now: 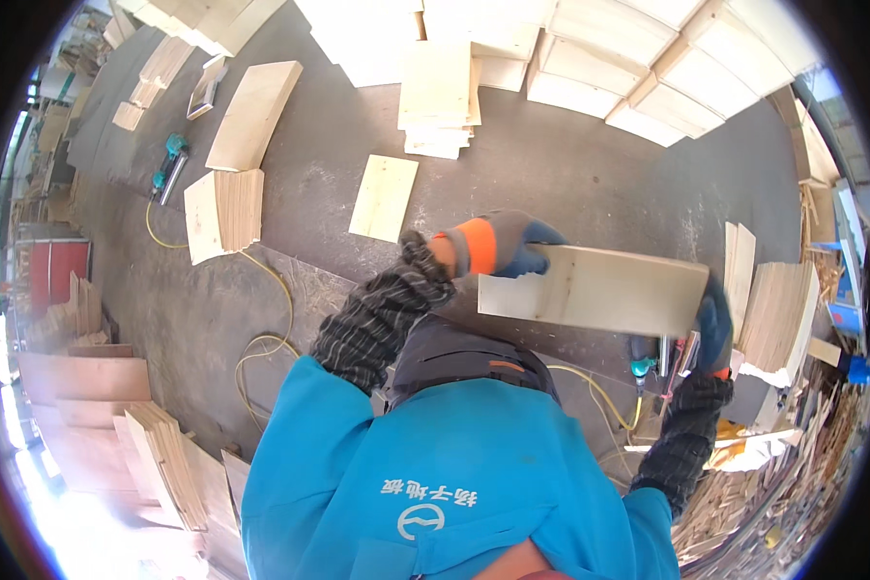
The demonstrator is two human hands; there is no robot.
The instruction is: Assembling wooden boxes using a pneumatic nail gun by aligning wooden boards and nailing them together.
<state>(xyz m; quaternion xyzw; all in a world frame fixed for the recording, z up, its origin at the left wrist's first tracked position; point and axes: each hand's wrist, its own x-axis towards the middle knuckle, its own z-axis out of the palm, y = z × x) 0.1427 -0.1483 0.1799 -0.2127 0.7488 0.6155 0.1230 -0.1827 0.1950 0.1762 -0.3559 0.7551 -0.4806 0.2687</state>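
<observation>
I hold a pale wooden board (604, 293) in front of my waist, raised above the dark work surface. My left hand (524, 246), in a blue and grey glove with an orange band, is closed on its left end. At the opposite end, my right hand (713, 331) grips the board's edge in a blue glove. Just below that end, a teal air nailer (642, 367) is partly hidden. A flat wooden panel (384, 198) lies alone beyond my left wrist, and a stack of panels (435, 92) is farther away.
Pale wooden boxes (638, 68) are piled along the far side. Board stacks stand at right (775, 314) and left (237, 208). Another teal nailer (169, 166) lies far left, its yellow hose (288, 300) looping nearer me. Scrap wood (744, 507) heaps at lower right.
</observation>
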